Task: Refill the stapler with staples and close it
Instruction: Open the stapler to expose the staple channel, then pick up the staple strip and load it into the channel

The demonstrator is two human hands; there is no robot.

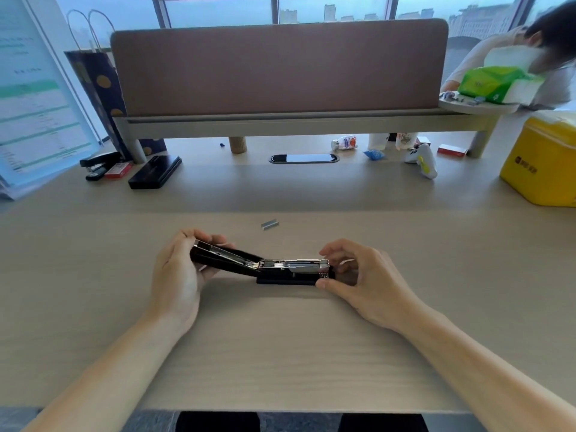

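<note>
On the pale desk the stapler lies opened flat; the left hand pinches its lid back in its fingers, the right hand pinches the magazine's front, apparently steadying it; a staple strip waits nearby.

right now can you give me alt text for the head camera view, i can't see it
A black stapler lies opened out on a light wood desk, the left hand gripping its swung-back top arm and the right hand pinching the front end of its metal staple channel. A loose strip of staples lies on the desk just beyond, apart from both hands.
</note>
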